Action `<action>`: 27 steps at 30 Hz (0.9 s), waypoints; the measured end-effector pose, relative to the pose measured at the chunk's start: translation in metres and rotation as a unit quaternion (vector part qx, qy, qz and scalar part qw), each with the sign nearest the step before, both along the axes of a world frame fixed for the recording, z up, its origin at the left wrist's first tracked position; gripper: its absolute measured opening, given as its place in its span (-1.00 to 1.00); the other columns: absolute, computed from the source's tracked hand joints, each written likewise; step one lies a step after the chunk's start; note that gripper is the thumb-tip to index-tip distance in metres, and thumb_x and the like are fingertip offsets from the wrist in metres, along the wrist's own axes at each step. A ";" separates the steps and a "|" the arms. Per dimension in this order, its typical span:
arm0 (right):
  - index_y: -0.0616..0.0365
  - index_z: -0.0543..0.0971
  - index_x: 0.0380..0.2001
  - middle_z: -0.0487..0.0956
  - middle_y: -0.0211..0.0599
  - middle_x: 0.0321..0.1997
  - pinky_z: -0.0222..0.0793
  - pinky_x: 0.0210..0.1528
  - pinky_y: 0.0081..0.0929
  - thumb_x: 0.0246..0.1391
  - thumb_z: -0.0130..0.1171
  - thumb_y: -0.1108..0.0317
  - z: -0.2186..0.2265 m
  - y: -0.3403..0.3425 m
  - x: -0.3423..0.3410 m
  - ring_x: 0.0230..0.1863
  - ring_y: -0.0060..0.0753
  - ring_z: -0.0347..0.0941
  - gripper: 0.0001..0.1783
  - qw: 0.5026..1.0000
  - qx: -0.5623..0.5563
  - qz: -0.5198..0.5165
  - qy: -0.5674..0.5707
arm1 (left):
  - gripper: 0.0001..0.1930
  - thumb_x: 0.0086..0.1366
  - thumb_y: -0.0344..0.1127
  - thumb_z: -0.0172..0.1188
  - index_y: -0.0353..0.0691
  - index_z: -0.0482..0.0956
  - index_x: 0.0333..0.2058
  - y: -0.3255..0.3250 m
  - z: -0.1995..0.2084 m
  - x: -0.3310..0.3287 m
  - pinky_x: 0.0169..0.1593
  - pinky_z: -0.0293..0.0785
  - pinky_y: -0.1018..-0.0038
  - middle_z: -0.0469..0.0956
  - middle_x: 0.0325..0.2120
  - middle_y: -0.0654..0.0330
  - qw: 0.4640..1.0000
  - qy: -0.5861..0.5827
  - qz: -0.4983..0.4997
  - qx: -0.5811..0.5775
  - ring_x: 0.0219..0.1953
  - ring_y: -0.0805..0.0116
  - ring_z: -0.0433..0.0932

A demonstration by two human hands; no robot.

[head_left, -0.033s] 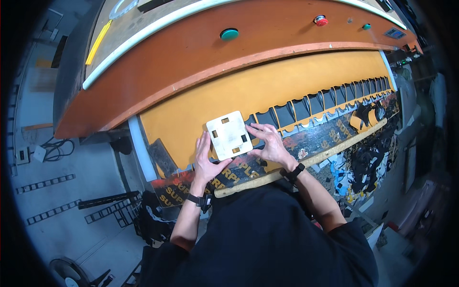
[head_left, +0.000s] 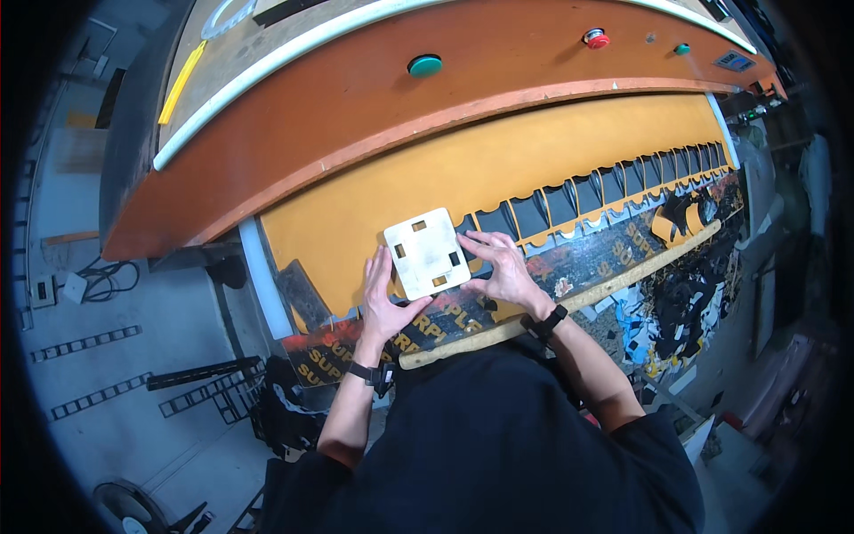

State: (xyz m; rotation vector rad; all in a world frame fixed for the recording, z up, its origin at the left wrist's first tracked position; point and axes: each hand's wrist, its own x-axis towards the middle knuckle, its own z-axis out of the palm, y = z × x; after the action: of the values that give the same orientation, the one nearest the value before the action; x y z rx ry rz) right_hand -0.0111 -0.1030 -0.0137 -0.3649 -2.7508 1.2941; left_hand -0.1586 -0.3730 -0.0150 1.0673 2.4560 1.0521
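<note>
A white square plate (head_left: 429, 256) with rounded corners and several rectangular cut-outs lies over the front part of a yellow-orange sheet (head_left: 356, 200). My left hand (head_left: 381, 294) holds its left and near edge, fingers along the side and thumb at the near corner. On the opposite side, my right hand (head_left: 503, 267) grips the right edge with fingers and thumb. Right of the plate, a row of cut-out openings (head_left: 560, 203) runs along the sheet's near edge, showing a dark surface beneath. A dark board with yellow lettering (head_left: 436, 327) extends under the hands.
An orange machine beam (head_left: 338, 116) spans beyond the sheet, bearing a green button (head_left: 425, 65) and a red button (head_left: 595, 38). A pale bar (head_left: 569, 294) runs along the near edge. Curved yellow scraps (head_left: 680, 222) lie at right; a dark flat piece (head_left: 302, 294) sits at left.
</note>
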 end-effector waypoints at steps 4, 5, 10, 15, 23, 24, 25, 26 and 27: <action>-0.12 0.57 0.52 0.60 -0.17 0.51 0.27 0.60 -0.04 -0.24 0.81 0.24 0.001 0.010 0.001 0.52 -0.03 0.45 0.14 1.000 -0.005 0.007 0.013 | 0.32 0.00 -0.05 0.79 -0.40 0.18 0.62 0.008 -0.001 0.002 0.72 -0.02 -0.12 0.29 0.56 -0.37 1.000 0.002 0.001 -0.006 0.65 -0.23 0.23; -0.10 0.57 0.52 0.61 -0.17 0.50 0.26 0.60 -0.05 -0.24 0.81 0.24 0.001 0.011 0.000 0.52 -0.05 0.47 0.13 1.000 -0.005 0.012 0.022 | 0.32 0.00 -0.05 0.78 -0.40 0.18 0.62 0.008 -0.001 0.001 0.72 -0.02 -0.12 0.28 0.56 -0.36 1.000 0.003 0.001 -0.004 0.65 -0.23 0.23; 0.03 0.56 0.51 0.60 -0.18 0.52 0.24 0.62 -0.04 -0.23 0.81 0.23 0.009 0.003 -0.004 0.54 -0.07 0.46 0.13 0.999 0.003 0.024 0.023 | 0.33 -0.01 -0.06 0.79 -0.41 0.17 0.62 -0.002 0.003 -0.002 0.73 -0.04 -0.12 0.27 0.57 -0.36 1.000 0.007 -0.002 -0.005 0.66 -0.23 0.21; 0.10 0.53 0.52 0.61 -0.14 0.51 0.29 0.61 -0.08 -0.24 0.82 0.21 0.028 0.003 0.005 0.57 -0.03 0.43 0.17 0.998 -0.027 0.009 0.050 | 0.36 -0.05 -0.09 0.82 -0.38 0.15 0.63 -0.010 0.023 0.004 0.74 -0.03 -0.07 0.23 0.59 -0.36 0.999 -0.036 0.017 0.013 0.67 -0.23 0.17; 0.12 0.75 0.24 0.83 -0.10 0.08 0.65 0.23 -0.15 -0.01 0.75 0.23 0.053 -0.012 0.039 0.16 -0.02 0.73 -0.29 0.995 -0.036 -0.073 0.050 | -0.51 0.11 -0.30 0.70 -0.29 0.75 -0.01 -0.039 0.054 0.013 -0.05 0.68 0.15 0.78 -0.20 0.06 0.997 0.015 -0.009 0.075 -0.18 0.06 0.75; 0.13 0.78 0.15 0.84 -0.11 0.01 0.65 0.23 -0.16 0.05 0.71 0.25 0.053 -0.031 0.038 0.07 -0.04 0.77 -0.41 0.996 0.023 -0.042 0.078 | -0.73 0.18 -0.34 0.63 -0.27 0.73 -0.23 -0.043 0.043 0.020 -0.22 0.62 0.22 0.70 -0.42 0.17 0.991 0.059 -0.019 0.121 -0.40 0.18 0.67; 0.16 0.78 0.10 0.84 -0.09 -0.03 0.69 0.17 -0.16 0.09 0.68 0.25 0.067 -0.049 0.033 0.02 -0.05 0.79 -0.48 0.998 -0.024 -0.031 0.053 | -0.74 0.22 -0.30 0.60 -0.27 0.73 -0.21 -0.047 0.039 0.023 -0.17 0.64 0.22 0.71 -0.36 0.13 0.993 0.040 -0.052 0.102 -0.30 0.12 0.70; 0.18 0.77 0.12 0.83 -0.07 -0.01 0.70 0.15 -0.17 0.11 0.68 0.25 0.061 -0.060 0.030 0.01 -0.04 0.80 -0.47 0.999 -0.031 -0.004 0.010 | -0.74 0.24 -0.30 0.58 -0.28 0.75 -0.19 -0.048 0.033 0.024 -0.16 0.65 0.21 0.71 -0.35 0.10 0.992 0.039 -0.090 0.085 -0.27 0.09 0.71; 0.19 0.77 0.14 0.83 -0.05 0.02 0.71 0.12 -0.17 0.13 0.68 0.25 0.055 -0.063 0.026 0.01 -0.04 0.81 -0.46 0.999 -0.033 0.019 -0.030 | -0.75 0.26 -0.30 0.56 -0.30 0.76 -0.18 -0.041 0.031 0.021 -0.15 0.67 0.20 0.70 -0.34 0.07 0.988 0.042 -0.130 0.073 -0.24 0.05 0.72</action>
State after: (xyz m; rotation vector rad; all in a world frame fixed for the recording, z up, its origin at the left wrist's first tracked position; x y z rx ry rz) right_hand 0.0147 -0.1662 0.0418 -0.3631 -2.7819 1.4077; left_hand -0.1374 -0.4137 0.0159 1.4601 2.2480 1.1359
